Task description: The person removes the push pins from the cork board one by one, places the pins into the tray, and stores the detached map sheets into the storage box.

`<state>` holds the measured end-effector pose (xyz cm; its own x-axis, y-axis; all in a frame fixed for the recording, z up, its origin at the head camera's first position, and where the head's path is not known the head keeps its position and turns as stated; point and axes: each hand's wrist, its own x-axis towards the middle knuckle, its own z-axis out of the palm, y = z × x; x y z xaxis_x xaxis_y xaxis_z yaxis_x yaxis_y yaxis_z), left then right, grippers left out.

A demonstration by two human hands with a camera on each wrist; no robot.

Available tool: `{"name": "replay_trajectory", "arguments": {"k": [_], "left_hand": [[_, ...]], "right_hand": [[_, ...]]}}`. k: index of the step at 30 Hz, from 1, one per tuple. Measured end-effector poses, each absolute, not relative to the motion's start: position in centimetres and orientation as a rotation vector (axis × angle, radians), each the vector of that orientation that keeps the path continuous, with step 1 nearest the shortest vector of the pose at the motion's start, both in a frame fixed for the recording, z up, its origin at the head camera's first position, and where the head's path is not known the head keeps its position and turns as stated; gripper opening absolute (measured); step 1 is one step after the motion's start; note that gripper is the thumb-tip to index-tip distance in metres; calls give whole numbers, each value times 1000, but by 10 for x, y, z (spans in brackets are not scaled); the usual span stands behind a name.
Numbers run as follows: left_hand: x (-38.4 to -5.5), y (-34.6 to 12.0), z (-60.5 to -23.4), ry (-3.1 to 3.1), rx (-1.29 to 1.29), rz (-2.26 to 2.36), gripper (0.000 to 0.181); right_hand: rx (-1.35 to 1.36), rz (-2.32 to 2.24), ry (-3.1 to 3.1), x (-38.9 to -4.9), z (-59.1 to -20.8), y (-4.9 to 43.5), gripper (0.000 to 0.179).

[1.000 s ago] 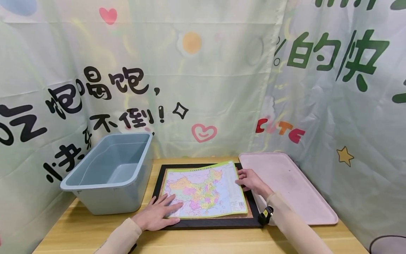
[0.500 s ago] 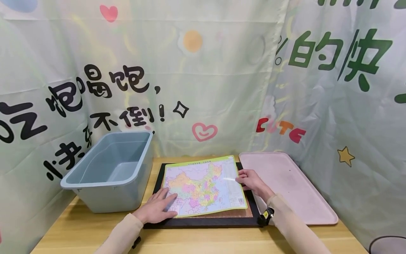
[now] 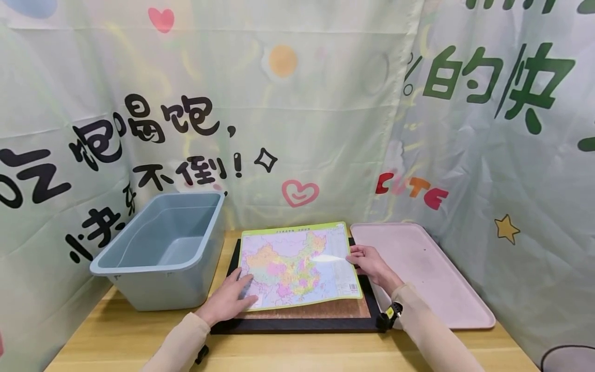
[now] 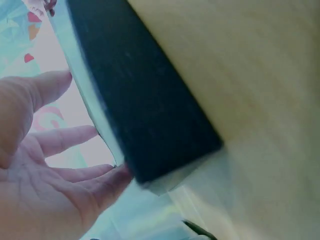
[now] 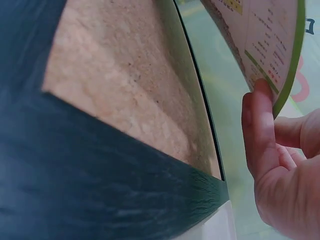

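Observation:
A printed map [image 3: 288, 268] with a yellow-green border is raised at an angle over a black-framed cork board [image 3: 321, 312]. My right hand [image 3: 372, 266] pinches the map's right edge; the right wrist view shows fingers [image 5: 263, 125] against the map's printed underside, with the cork surface [image 5: 125, 75] bare beneath. At the lower left, my left hand [image 3: 228, 299] rests its spread fingers on the map's left side. In the left wrist view those fingers [image 4: 65, 140] are extended toward the pale sheet edge beside the black frame [image 4: 145, 100].
A grey-blue plastic tub [image 3: 153, 292] stands on the left of the wooden table [image 3: 269, 354]. To the right lies a pink tray [image 3: 432, 279], partly under my right forearm. A printed curtain [image 3: 297, 129] hangs close behind everything.
The map has risen and shifted away from me, uncovering more cork along its near edge. My left hand has slid slightly forward along its left side; the right keeps its grip.

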<state>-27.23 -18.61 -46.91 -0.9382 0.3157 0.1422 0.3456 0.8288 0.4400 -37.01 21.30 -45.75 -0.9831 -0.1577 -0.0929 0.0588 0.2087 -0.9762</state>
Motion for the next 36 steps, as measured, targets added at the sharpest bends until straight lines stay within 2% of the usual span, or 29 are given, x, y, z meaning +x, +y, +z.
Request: {"name": "replay_trajectory", "arguments": {"k": [12, 24, 36], "left_hand": [[-279, -183, -446, -2726, -396, -776, 30], [-279, -180, -440, -2675, -291, -803, 41], [-274, -192, -441, -2570, -327, -881, 41]], "right_hand": [[-29, -1920, 2391, -373, -445, 209, 31], [-197, -1942, 2255, -372, -431, 198, 46], [-166, -2024, 2285, -376, -408, 193, 48]]}}
